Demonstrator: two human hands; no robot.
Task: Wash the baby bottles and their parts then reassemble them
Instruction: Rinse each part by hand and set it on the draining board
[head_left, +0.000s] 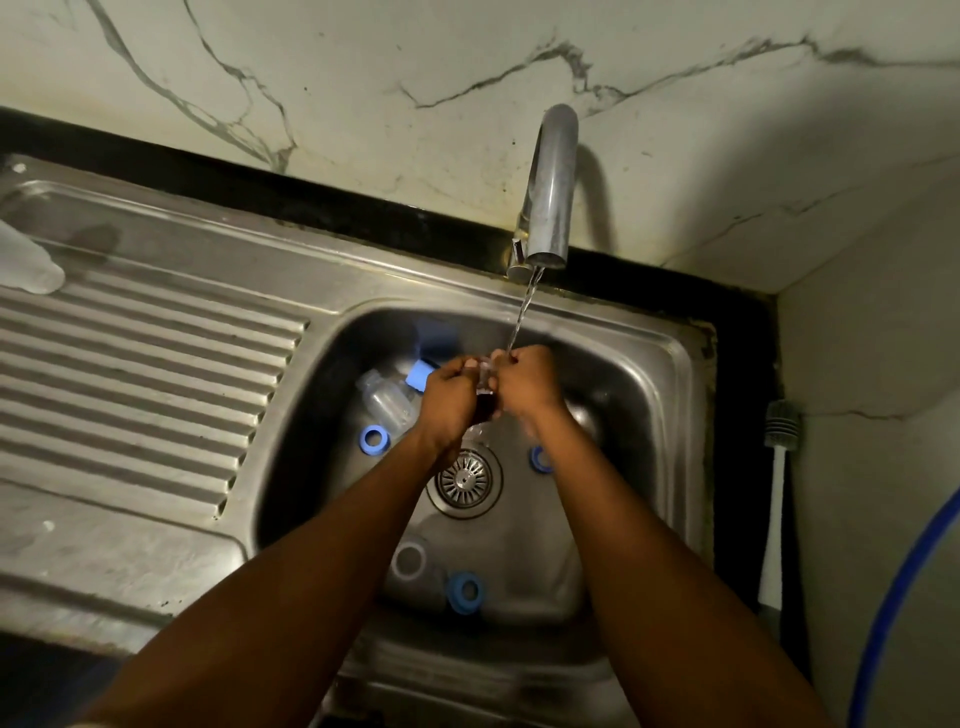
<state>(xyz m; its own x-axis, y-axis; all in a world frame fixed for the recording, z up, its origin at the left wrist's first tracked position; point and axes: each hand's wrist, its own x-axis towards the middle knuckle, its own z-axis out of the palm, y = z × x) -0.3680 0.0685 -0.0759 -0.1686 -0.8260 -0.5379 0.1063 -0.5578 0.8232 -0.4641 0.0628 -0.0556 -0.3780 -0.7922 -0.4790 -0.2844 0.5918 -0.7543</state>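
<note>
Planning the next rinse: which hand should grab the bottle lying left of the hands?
Likely left: both hold the part, but the left hand is next to the bottle; the right hand would cross over.

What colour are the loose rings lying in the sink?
Blue; the rings show best in the head view.

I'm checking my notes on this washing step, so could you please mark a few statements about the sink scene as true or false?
1. Water runs from the tap onto the clear part held by the left hand and right hand. True.
2. No blue rings lie in the sink. False: three lie in it.
3. A clear bottle lies in the sink, left of the hands. True.
4. The right hand holds the brush. False: it rests outside the sink, to the right.
</note>
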